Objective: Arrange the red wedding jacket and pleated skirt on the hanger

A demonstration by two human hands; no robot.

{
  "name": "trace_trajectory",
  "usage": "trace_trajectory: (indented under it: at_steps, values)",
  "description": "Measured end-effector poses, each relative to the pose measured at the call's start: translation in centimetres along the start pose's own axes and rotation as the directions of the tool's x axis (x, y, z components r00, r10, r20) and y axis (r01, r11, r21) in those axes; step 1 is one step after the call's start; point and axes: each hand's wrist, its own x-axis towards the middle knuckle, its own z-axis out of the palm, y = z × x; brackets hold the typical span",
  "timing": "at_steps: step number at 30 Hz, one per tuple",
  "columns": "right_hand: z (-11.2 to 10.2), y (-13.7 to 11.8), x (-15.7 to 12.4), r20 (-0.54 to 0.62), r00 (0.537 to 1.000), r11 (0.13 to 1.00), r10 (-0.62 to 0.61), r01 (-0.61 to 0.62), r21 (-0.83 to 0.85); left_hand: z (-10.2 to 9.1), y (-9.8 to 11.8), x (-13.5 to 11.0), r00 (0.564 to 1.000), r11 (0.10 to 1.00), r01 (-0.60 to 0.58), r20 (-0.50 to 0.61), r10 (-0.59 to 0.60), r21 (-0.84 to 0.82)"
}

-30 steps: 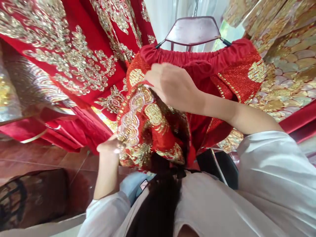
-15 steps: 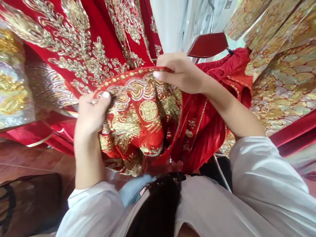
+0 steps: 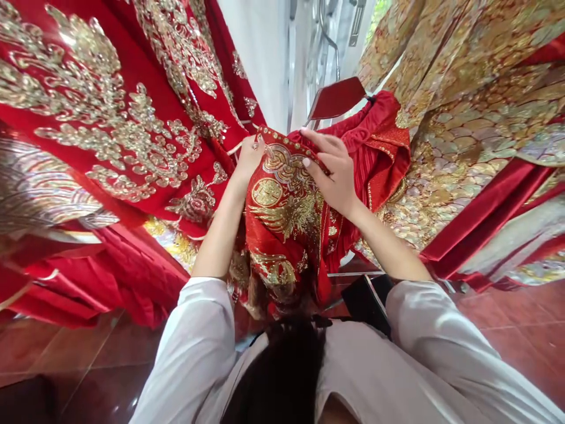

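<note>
A red garment [image 3: 282, 218] with gold embroidery and a beaded top edge hangs between my hands. My left hand [image 3: 249, 159] is closed on the left end of that edge, its thumb at the front. My right hand [image 3: 336, 174] is at the right end, thumb and fingers bent around the cloth, with the index finger reaching along the top. Behind the right hand, a pleated red part [image 3: 357, 138] with a gathered band hangs from a dark red hanger [image 3: 338, 99]. Whether both red parts are one garment, I cannot tell.
Red gowns with gold beadwork [image 3: 110, 118] hang at the left, and gold scale-patterned garments [image 3: 424, 171] at the right. White panels [image 3: 265, 53] and a metal hook [image 3: 333, 47] stand behind. Below lies a tiled floor [image 3: 507, 335]. A black object [image 3: 364, 300] is by my right elbow.
Both hands have moved away from me, and the left has come right, closer to the other. The beaded edge went with them. My right index finger is now stretched out more.
</note>
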Motion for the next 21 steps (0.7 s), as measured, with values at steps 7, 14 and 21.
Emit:
trace_trajectory:
  at_steps: [7,14,21]
  values:
    - [1.6,2.3,-1.3,-0.02,0.997,0.997,0.073,-0.074,-0.022,2.8,5.0,4.2,0.936,0.955,-0.29,0.227,0.27,0.062]
    - [4.0,3.5,-1.5,0.004,0.989,0.981,0.149,-0.147,-0.124,3.3,6.0,1.6,0.97,0.848,-0.201,-0.02,0.242,0.49]
    - [5.7,1.3,-0.2,0.059,0.98,0.976,0.19,-0.181,-0.125,0.7,9.2,-0.4,0.993,0.716,0.033,0.061,-0.105,0.697]
